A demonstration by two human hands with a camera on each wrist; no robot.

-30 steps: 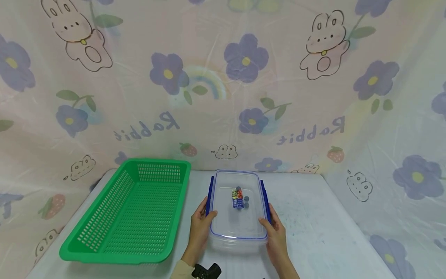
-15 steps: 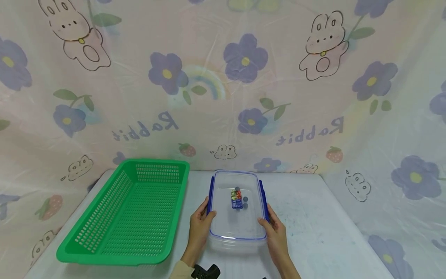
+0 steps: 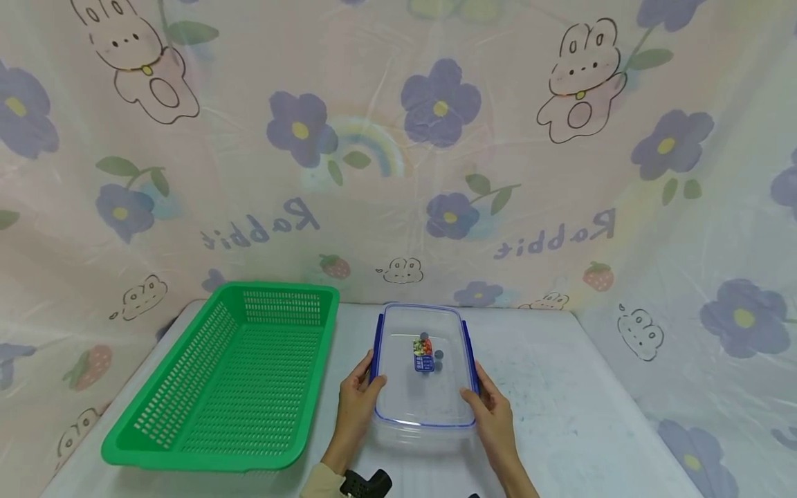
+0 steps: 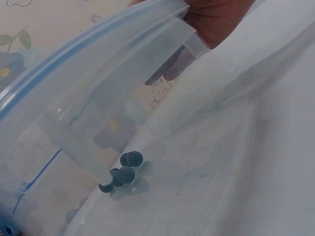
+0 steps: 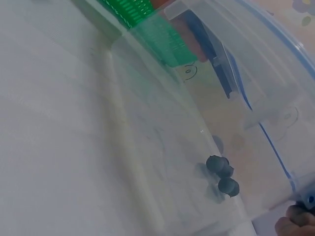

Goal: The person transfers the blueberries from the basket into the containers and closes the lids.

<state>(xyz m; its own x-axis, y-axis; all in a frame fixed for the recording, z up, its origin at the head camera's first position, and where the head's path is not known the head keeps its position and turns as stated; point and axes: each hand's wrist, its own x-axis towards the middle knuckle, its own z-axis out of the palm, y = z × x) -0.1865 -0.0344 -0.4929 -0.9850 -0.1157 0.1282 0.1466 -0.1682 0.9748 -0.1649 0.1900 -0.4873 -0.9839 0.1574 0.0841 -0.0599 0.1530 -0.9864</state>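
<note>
A clear lidded food container point(image 3: 429, 401) with a blue-edged lid stands in front of me on the table. Dark blue latch flaps point(image 3: 377, 346) run along both of its long sides. My left hand point(image 3: 357, 404) grips the near left side, thumb on the lid's rim and fingers along the flap. On the opposite side my right hand point(image 3: 496, 418) grips it the same way. Several dark, round blueberries point(image 4: 126, 174) lie inside on the bottom, seen through the wall in both wrist views. A colourful label point(image 3: 423, 355) on the lid covers part of them from above.
Left of the container, a green slatted plastic basket point(image 3: 143, 460) sits on the white-covered table point(image 3: 560, 401). A curtain point(image 3: 373, 207) printed with rabbits and flowers hangs behind and at both sides. A black wrist device point(image 3: 366, 483) shows at the left cuff.
</note>
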